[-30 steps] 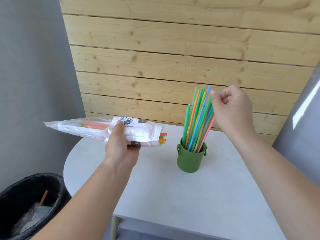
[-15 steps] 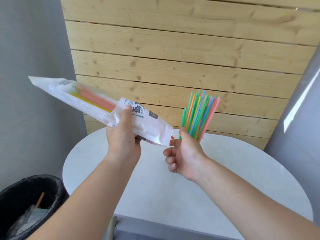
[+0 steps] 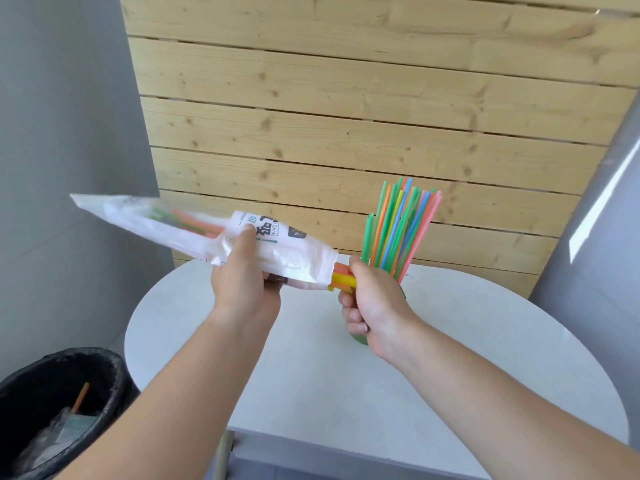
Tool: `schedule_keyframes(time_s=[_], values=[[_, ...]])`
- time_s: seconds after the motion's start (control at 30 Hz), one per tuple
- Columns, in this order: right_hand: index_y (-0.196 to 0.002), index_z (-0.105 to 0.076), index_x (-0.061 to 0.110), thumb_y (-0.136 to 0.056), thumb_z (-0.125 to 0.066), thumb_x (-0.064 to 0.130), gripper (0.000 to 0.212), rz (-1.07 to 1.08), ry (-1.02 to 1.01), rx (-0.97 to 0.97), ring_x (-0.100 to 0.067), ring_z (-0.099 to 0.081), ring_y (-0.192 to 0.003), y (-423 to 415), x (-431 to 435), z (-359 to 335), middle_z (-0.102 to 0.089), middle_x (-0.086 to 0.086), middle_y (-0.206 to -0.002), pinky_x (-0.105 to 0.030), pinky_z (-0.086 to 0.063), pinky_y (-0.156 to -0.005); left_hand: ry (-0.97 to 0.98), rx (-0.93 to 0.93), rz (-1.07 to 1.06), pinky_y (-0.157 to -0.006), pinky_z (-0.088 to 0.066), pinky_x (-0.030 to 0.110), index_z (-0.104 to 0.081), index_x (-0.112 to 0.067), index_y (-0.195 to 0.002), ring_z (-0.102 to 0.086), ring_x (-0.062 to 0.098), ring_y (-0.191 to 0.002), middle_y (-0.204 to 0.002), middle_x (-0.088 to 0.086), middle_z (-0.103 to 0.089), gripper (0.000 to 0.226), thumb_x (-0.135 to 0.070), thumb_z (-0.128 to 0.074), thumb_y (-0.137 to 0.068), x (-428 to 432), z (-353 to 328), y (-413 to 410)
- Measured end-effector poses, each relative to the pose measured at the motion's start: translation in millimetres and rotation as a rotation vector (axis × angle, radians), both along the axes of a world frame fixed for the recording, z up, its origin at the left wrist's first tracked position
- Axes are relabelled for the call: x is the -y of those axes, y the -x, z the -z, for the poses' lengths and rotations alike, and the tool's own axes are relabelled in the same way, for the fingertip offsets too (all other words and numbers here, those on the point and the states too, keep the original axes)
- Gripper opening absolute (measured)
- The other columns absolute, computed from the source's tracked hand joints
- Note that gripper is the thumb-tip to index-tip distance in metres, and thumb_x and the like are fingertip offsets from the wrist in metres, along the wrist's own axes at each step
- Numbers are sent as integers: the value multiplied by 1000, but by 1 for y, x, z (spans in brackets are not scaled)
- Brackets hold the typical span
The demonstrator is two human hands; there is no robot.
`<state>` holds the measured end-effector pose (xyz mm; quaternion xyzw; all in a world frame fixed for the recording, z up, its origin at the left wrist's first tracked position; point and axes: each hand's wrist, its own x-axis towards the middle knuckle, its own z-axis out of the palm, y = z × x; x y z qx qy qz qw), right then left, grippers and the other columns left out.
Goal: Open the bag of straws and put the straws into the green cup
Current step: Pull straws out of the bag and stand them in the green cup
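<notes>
**Head view: straws gripped at the mouth of a bag, above a white surface**

Clenched round the middle of a crinkled white plastic bag (image 3: 298,261) with the left grip (image 3: 246,282): thumb laid on top beside the printed black-and-green label, fingers curled underneath. Held in the air on a slant, pointed closed end up and to the left, open mouth down and to the right, over a smooth, round white surface (image 3: 450,341). Dimly seen through the thin film near the closed end: orange and green tubes.

Wrapped with the right grip (image 3: 374,303) around a tight bundle of yellow and orange straw ends (image 3: 343,280) poking from the bag's mouth, thumb over the top, fingers folded below.

Directly behind that grip and mostly hidden by it: the green cup (image 3: 361,340), standing on the surface, with only a sliver of its base showing under the fingers. Fanning up out of it: slim, straight plastic straws (image 3: 398,230) in green, orange, blue, yellow and pink, leaning slightly right, tips cut square.

Behind everything: a plank wall (image 3: 346,116) of pale knotty wood, boards laid horizontally with dark gaps between. To the left, a flat grey wall (image 3: 62,98). Lower left, beside the surface: a round bin (image 3: 114,375) lined with glossy black plastic, holding crumpled clear wrapping and one orange straw (image 3: 80,396) standing tilted.
</notes>
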<state>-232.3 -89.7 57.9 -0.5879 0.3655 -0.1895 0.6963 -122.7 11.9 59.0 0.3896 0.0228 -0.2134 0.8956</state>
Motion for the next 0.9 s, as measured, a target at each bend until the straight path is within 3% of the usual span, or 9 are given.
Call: schedule_keyframes(time_s=[0.17,0.37,0.57,0.77,0.9], values=[[-78,-50,20,-100,-40,49,37,-4,313,-17,-14,-37,-42,0,6,1,-49,-2,-57,-26,-27,-45,48,-190,-9,-91,-61,46,-62,-10,-132,-76,26,-107,-123,10,-75,34,-20,-65,-100,4,12,-10],[-79,-57,20,-97,-53,45,32,31,638,-20,-15,-51,-54,-1,10,8,-55,5,-57,-30,-39,-59,53,-213,-19,-91,-62,47,-63,-10,-132,-76,26,-106,-123,9,-76,34,-21,-67,-99,6,13,-12],[-69,-53,26,-99,-51,40,34,52,827,-44,-6,-46,-49,1,16,13,-51,20,-45,-23,-32,-50,38,-202,-11,-91,-61,51,-64,-9,-130,-77,27,-105,-121,11,-76,34,-21,-68,-98,6,13,-11],[-61,-45,22,-100,-53,36,42,75,833,32,-5,-41,-44,2,19,10,-45,18,-41,-18,-30,-46,46,-213,-16,-91,-61,51,-63,-9,-129,-76,28,-106,-121,11,-76,32,-19,-67,-99,6,12,-11],[-64,-49,21,-101,-53,34,40,129,771,105,-3,-42,-43,2,23,7,-45,18,-40,-16,-31,-46,63,-245,-19,-79,-64,44,-63,-10,-133,-77,27,-104,-120,10,-76,34,-19,-66,-100,5,11,-14]])
